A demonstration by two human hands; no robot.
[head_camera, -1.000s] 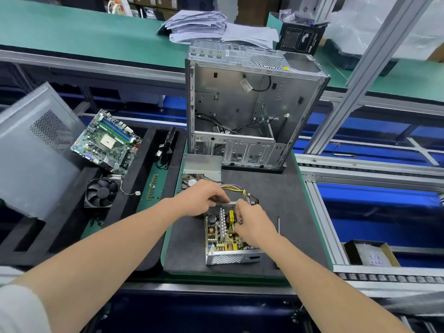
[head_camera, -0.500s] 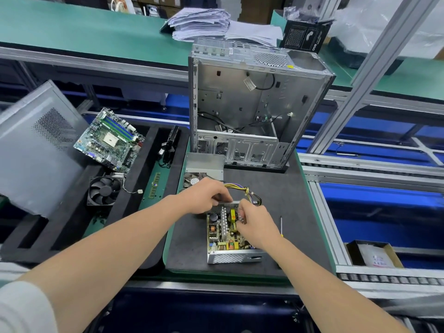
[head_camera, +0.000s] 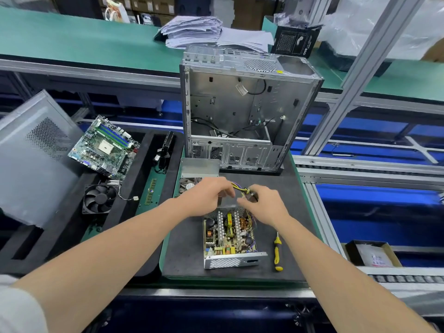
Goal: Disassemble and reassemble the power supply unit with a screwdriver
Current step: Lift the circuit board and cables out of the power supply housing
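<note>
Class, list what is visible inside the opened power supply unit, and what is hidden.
Visible: circuit board, heatsinks, capacitor, yellow transformer, copper coil. Hidden: far end, under left hand and right hand.

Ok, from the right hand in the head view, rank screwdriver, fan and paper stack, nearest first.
1. screwdriver, on the mat, just toward the person from the right hand, which pinches the cables.
2. fan, far left in the black tray.
3. paper stack, far back on the green belt, beyond the case.
</note>
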